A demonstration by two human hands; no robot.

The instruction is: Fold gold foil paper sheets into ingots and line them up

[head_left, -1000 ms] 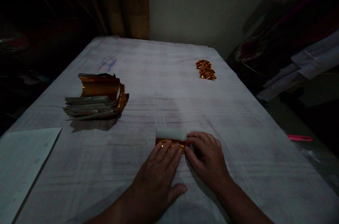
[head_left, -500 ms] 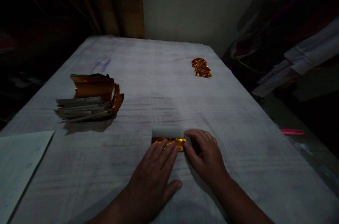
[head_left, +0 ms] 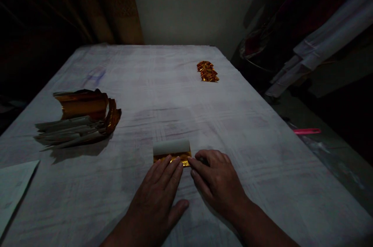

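You are at a wide table covered with a pale, faintly checked cloth (head_left: 163,103), in a dim room. Beyond it stand a plain grey wall (head_left: 189,6) and, at left, a brown patterned curtain (head_left: 107,9); at right are long folds of white fabric (head_left: 326,41) and, near the floor, a slim bright-pink object (head_left: 307,131). At the near middle lies a small piece of gold foil paper with a grey-white rolled-over flap (head_left: 171,147). Your left hand (head_left: 154,196) lies flat, fingers covering part of it; your right hand (head_left: 218,181) is bent, a fingertip at its right end, though you cannot tell whether it pinches. A white sheet (head_left: 14,184) is cut off at the left edge. Deep shadow swallows both far sides of the room.
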